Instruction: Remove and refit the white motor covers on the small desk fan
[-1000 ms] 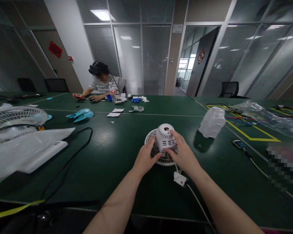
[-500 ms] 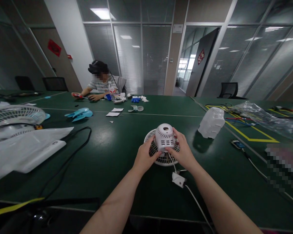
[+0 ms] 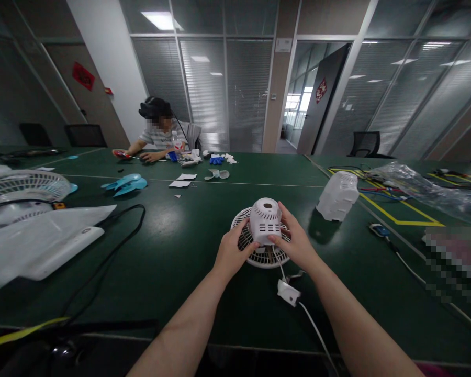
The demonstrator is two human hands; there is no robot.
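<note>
Green tabletop (image 3: 168, 267), near centre: left hand (image 3: 231, 248) and right hand (image 3: 299, 245) fingers clasp the vented fan motor cover (image 3: 266, 219), probably light, stiff, slick plastic, best held by its sides.

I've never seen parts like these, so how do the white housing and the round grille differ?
The white housing is a dome-topped shell with slots; the round grille is open latticework. The grille spreads wider than the housing. Both are white.
</note>
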